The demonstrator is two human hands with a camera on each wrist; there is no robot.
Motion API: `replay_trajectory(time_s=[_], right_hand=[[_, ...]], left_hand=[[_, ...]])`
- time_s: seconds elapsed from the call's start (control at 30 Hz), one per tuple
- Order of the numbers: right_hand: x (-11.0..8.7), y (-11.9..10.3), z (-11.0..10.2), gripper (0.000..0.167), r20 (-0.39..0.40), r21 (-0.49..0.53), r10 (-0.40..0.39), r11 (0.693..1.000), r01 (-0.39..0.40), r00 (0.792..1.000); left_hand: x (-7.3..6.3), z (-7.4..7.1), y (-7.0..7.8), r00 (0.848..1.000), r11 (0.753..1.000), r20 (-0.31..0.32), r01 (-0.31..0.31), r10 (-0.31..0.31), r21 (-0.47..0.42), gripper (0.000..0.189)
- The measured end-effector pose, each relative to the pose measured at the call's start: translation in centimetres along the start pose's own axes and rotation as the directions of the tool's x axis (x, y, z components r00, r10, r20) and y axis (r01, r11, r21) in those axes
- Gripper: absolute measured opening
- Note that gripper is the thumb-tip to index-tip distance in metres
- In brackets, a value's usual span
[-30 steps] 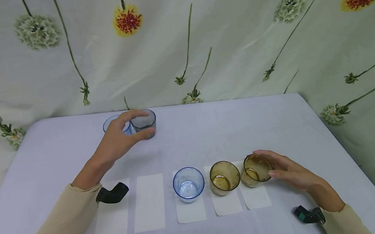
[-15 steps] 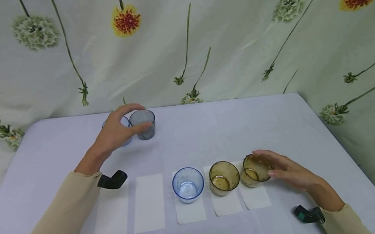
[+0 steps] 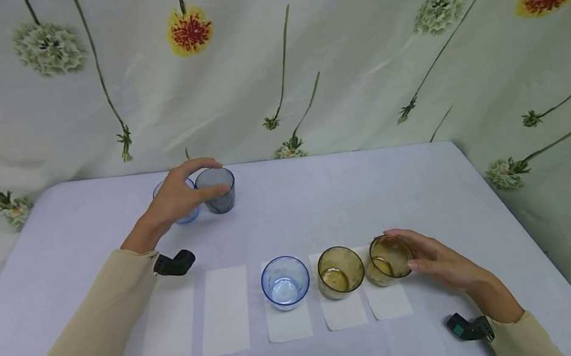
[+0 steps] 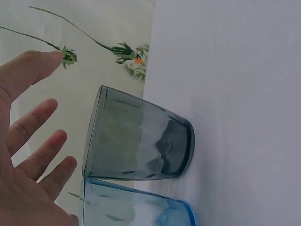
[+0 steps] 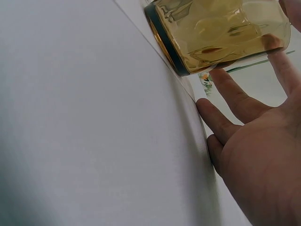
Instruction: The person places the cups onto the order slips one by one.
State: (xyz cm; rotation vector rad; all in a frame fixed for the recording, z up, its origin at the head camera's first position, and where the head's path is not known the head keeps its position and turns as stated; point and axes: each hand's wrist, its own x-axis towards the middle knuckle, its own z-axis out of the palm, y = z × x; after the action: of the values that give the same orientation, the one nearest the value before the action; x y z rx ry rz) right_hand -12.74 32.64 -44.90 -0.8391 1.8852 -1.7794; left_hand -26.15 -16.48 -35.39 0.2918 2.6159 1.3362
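Note:
In the head view my left hand is over the far-left tumblers, fingers and thumb spread near the rim of a grey glass tumbler. The left wrist view shows a gap between those fingers and the grey tumbler. A blue tumbler stands beside it, partly covered by the hand. At the right, my right hand holds an amber tumbler near its rim, thumb in front and fingers behind. In the right wrist view, fingertips meet the side of this amber tumbler.
Left of the held tumbler stand another amber tumbler and a clear blue tumbler, each on a white paper strip. Two bare paper strips, a left one and its neighbour, lie further left. Behind the white-covered table hangs a flowered cloth.
My left hand has drawn up and slightly back from around the grey tumbler, its fingers higher near the rim. The right hand and the amber tumbler have stayed put.

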Motion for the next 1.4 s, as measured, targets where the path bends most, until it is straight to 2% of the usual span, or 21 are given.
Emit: replay_trajectory(time_s=[0.27,0.7,1.03,1.4], right_hand=[[0.1,-0.1,0.1,0.059,-0.009,-0.012,0.002,1.000,-0.002,1.000],[0.0,0.2,-0.2,0.060,-0.013,-0.015,0.015,1.000,-0.015,1.000],[0.0,0.1,-0.2,0.060,-0.010,-0.014,0.011,1.000,-0.011,1.000],[0.1,0.0,-0.1,0.058,0.005,-0.025,-0.025,0.999,0.025,1.000]], left_hand=[[0.8,0.1,-0.3,0.999,0.999,-0.013,0.037,-0.037,0.026,0.054],[1.4,-0.1,-0.3,1.000,0.996,-0.015,0.023,-0.022,0.091,0.055],[1.6,0.3,-0.6,0.998,0.988,-0.016,-0.055,0.058,0.147,0.058],[2.0,0.7,-1.1,0.997,0.976,-0.020,-0.073,0.079,0.204,0.057]])
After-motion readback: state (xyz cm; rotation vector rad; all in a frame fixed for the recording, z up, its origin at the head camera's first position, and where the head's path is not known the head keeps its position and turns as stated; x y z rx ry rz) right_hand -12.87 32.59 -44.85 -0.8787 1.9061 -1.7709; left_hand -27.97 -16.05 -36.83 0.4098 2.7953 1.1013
